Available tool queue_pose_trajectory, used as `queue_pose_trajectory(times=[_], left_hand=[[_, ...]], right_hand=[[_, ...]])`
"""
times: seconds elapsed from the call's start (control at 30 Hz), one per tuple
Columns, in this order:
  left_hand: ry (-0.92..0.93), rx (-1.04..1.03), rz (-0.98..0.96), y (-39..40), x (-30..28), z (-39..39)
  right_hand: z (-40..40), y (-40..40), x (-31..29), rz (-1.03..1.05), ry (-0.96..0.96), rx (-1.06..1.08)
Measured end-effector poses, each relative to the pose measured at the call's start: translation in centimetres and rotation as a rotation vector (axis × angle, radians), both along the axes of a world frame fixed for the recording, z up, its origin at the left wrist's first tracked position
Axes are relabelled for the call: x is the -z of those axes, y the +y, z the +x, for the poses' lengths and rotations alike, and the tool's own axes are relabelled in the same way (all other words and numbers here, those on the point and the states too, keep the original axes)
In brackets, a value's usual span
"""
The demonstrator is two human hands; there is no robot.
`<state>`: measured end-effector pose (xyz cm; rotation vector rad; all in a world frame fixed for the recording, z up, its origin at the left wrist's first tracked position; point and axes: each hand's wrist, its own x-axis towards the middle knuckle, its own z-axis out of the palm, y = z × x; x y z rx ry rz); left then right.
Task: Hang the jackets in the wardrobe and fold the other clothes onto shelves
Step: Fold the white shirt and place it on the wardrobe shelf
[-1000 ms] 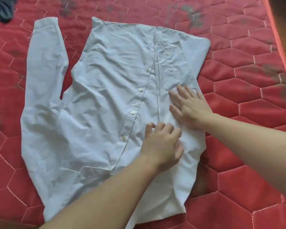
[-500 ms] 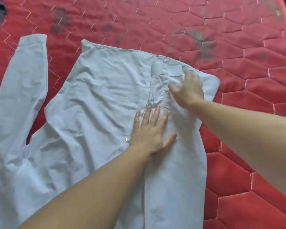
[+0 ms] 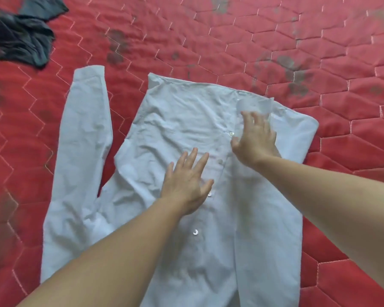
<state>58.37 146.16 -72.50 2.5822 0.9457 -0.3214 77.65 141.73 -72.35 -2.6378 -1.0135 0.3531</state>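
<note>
Left hand (image 3: 187,181) flat, fingers spread straight, pressing shirt (image 3: 182,134) near button placket, frame centre. Right hand (image 3: 255,138) just below collar, fingers loosely bent, blurred; grip cannot be told. Shirt spread on red quilted mattress (image 3: 319,52). No legible writing. Dark garment (image 3: 20,38) upper left.

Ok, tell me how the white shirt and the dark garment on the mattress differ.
The white shirt is spread flat; the dark garment lies crumpled in a heap. The shirt sits mid-frame under both hands, left hand and right hand; the dark garment sits untouched at the far left corner. Both lie on the red quilted mattress.
</note>
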Motion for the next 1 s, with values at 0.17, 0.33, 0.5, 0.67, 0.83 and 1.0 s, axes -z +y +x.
queue_pose_trajectory(times=[0.17, 0.33, 0.5, 0.67, 0.83, 1.0], left_hand=[[0.041, -0.11, -0.001, 7.1, -2.0, -8.0], [0.052, -0.218, 0.047, 13.5, -2.7, -15.4], [0.027, -0.523, -0.095, 19.2, -1.9, -20.9], [-0.192, -0.804, -0.37, 22.3, -0.9, -23.6], [-0.311, -0.927, -0.647, 24.0, 0.2, -24.7], [-0.261, -0.855, -0.585, 24.0, 1.3, -25.8]], right_hand=[[-10.9, 3.9, -1.1, -0.073, 0.074, -0.259], [-18.7, 9.2, -1.4, -0.042, 0.164, -0.224], [-24.8, 15.2, -1.4, -0.005, 0.142, -0.245], [-29.4, 20.3, -0.8, -0.034, 0.139, -0.323], [-32.7, 24.5, -0.3, -0.008, 0.258, -0.225], [-34.9, 27.7, 0.2, -0.205, 0.205, -0.129]])
